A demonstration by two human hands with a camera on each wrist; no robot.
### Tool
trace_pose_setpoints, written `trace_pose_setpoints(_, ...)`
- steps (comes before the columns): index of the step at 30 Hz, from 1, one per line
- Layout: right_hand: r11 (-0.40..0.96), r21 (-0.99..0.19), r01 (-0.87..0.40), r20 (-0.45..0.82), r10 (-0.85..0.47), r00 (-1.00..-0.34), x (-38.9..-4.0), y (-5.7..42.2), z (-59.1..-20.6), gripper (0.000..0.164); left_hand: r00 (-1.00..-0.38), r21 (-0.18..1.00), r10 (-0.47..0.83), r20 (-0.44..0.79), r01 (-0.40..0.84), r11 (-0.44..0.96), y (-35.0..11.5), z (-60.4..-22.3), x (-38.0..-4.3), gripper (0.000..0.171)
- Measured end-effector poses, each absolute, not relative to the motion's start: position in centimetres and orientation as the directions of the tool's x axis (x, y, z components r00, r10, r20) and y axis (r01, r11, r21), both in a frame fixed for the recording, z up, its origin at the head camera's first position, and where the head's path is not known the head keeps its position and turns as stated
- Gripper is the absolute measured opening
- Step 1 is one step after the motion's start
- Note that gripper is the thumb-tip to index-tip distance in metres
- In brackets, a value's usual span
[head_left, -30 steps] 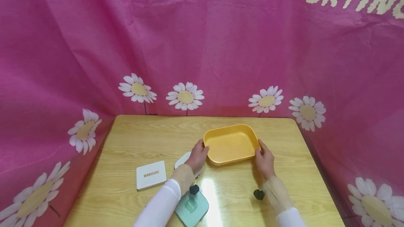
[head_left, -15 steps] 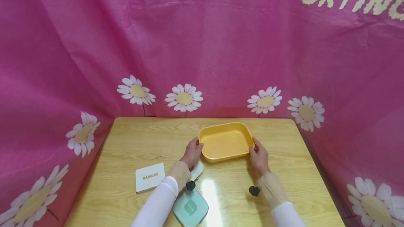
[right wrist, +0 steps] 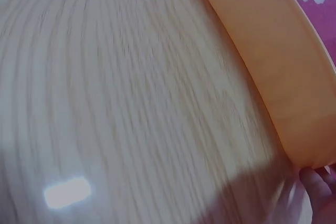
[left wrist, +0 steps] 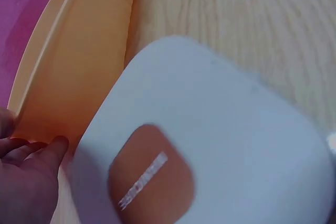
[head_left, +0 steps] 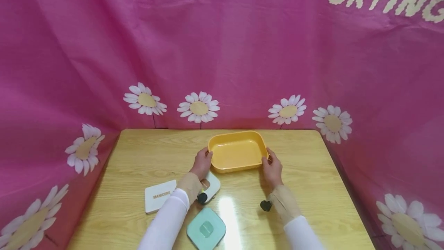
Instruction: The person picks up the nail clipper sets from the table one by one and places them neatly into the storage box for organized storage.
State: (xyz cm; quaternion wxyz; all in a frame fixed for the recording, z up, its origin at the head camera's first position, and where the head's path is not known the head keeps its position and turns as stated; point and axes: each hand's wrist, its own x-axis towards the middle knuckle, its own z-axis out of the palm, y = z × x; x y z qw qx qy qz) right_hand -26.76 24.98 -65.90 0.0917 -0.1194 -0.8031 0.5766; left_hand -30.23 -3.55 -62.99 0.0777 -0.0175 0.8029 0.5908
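A yellow rectangular plastic basin [head_left: 237, 153] with rounded corners is near the back of the table, nothing inside it. My left hand [head_left: 202, 163] grips its left end, thumb at the rim. On the opposite end my right hand [head_left: 272, 168] holds the right corner the same way. In the left wrist view a white rounded-square case [left wrist: 226, 119] with a brown patch lies close beside the basin's wall [left wrist: 89, 56], under the left wrist. The right wrist view has the basin's long side [right wrist: 278, 61] with my fingertips at its lower corner.
On the wooden table [head_left: 312, 203], a mint-green rounded-square box [head_left: 206, 229] lies near the front. A white flat box marked MANICURE [head_left: 157, 197] is at the left, partly beside the left sleeve. Pink flowered cloth [head_left: 243, 49] stands behind and along both sides.
Both hands have carried the basin leftward and slightly back across the table. More of the white case and the green box shows from under the left arm.
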Motion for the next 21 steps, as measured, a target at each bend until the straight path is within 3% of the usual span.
trace_pose_setpoints(11,0.271,-0.957,0.107,-0.02,0.306,-0.952,-27.4,22.8,-65.5,0.053,-0.987,0.93,0.044,-0.155,-0.131,0.342,-5.2,-62.4,-31.6,0.04)
trace_pose_setpoints(21,0.597,-0.802,-0.016,0.139,0.161,-0.977,-28.4,23.3,-64.5,0.054,-0.989,0.94,0.032,-0.146,-0.128,0.316,-6.0,-63.2,-32.0,0.04)
